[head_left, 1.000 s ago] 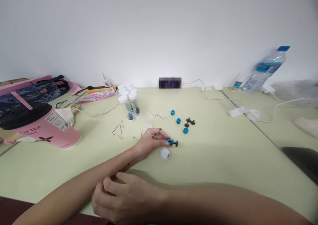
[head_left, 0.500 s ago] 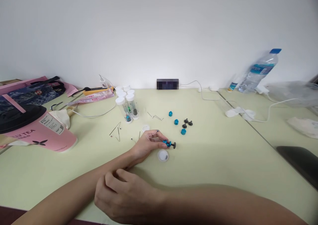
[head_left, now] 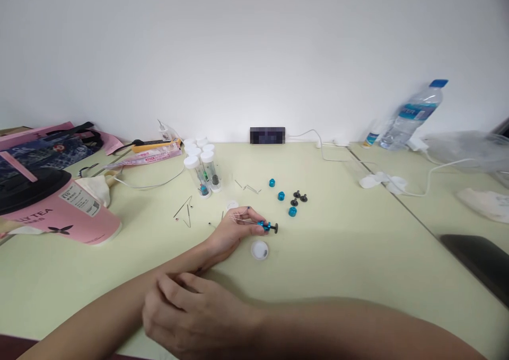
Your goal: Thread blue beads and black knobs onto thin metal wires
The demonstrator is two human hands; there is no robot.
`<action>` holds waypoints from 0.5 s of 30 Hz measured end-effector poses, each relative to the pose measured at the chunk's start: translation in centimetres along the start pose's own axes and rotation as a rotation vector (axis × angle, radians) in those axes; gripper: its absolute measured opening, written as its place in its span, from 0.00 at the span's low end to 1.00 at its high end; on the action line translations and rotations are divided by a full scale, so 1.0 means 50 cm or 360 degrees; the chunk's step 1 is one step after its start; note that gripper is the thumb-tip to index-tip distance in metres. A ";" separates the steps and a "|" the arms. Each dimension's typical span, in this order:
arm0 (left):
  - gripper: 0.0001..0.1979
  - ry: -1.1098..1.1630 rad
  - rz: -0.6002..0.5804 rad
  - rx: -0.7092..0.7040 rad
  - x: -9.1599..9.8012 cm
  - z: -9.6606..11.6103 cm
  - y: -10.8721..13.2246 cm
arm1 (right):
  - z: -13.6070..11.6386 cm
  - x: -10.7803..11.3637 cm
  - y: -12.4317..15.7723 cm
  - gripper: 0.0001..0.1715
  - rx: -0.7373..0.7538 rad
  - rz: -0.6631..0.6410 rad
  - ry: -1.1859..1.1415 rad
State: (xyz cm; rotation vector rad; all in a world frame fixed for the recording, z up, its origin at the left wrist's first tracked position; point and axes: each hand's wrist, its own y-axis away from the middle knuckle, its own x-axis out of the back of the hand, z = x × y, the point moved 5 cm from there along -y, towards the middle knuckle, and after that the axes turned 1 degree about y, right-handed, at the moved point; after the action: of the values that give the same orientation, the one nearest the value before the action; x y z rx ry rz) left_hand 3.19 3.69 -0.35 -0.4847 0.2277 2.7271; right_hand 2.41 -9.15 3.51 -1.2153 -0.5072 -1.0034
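The blue part (head_left: 264, 226) is pointing its long axis toward the table's (head_left: 350, 264) right edge, mid-surface, the left hand (head_left: 233, 233) pinching it. The right hand (head_left: 194, 315) is resting curled nearer the front edge, its grip unclear.

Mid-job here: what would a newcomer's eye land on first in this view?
Probably the big pink cup with its black lid, at the left edge of the view. Next, near the middle, the left hand holds a small blue-and-black piece above the pale table, while the right hand is curled by the left forearm. Far right, by the wall, is a blue-capped bottle.
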 end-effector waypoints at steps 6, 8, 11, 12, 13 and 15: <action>0.10 0.0085 0.0025 -0.0017 0.000 0.002 -0.001 | -0.003 -0.007 -0.002 0.19 -0.0004 0.0000 0.0058; 0.10 0.0074 0.0032 -0.0015 -0.001 0.002 0.000 | -0.010 -0.011 -0.001 0.19 -0.0014 0.0066 0.0075; 0.10 0.0032 0.0036 -0.0016 -0.001 0.001 0.000 | -0.013 -0.008 0.001 0.18 -0.0033 0.0109 0.0072; 0.11 0.0032 0.0039 -0.0017 -0.001 0.001 0.000 | -0.012 -0.005 0.001 0.18 -0.0027 0.0104 0.0067; 0.11 0.0041 0.0043 -0.0022 0.000 0.001 0.000 | -0.009 -0.002 0.002 0.19 -0.0028 0.0088 0.0068; 0.11 0.0071 0.0049 -0.0029 0.000 0.002 0.000 | -0.003 0.003 0.002 0.19 -0.0043 0.0051 0.0083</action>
State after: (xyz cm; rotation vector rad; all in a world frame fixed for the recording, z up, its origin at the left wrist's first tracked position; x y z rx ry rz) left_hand 3.16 3.73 -0.27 -0.5516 0.2238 2.7526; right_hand 2.57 -9.35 3.52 -1.2145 -0.4332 -1.0146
